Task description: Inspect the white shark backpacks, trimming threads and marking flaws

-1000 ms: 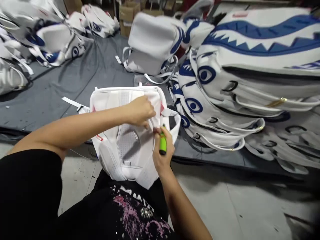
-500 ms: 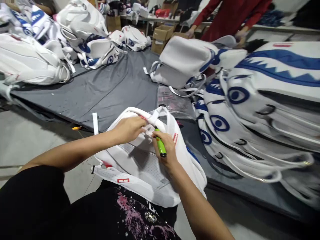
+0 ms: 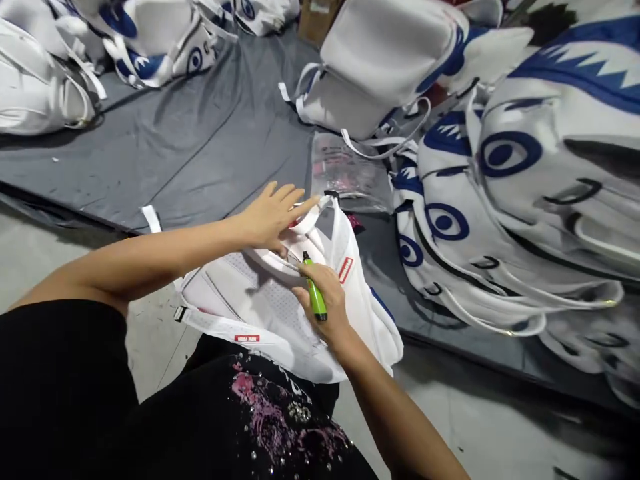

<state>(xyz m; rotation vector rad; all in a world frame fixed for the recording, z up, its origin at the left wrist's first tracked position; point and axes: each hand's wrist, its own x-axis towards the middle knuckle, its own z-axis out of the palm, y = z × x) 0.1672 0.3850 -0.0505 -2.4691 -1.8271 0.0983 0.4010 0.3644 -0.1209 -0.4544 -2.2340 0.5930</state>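
A white backpack (image 3: 357, 320) lies before me, straps up, partly against my lap and partly over the table's near edge. It has red labels on both shoulder straps and a mesh-like back panel. My left hand (image 3: 273, 217) is open, fingers spread, over the backpack's top end; whether its thumb touches the fabric I cannot tell. Close beside it, my right hand (image 3: 327, 300) is closed around a green pen-shaped tool (image 3: 316, 293) with black ends. The tool's narrow tip points away from me, near the top of the back panel. Its exact kind is unclear.
A grey cloth covers the table (image 3: 200, 140). Several white backpacks with blue eyes and teeth (image 3: 445, 223) are stacked at right. Another white backpack (image 3: 370, 73) and a clear plastic bag (image 3: 345, 167) lie beyond mine. More backpacks (image 3: 165, 40) sit far left.
My left hand has gone from pinching at the backpack's top to spread fingers. The right hand still holds the green tool. My view has tilted down, and the person in red has left it.
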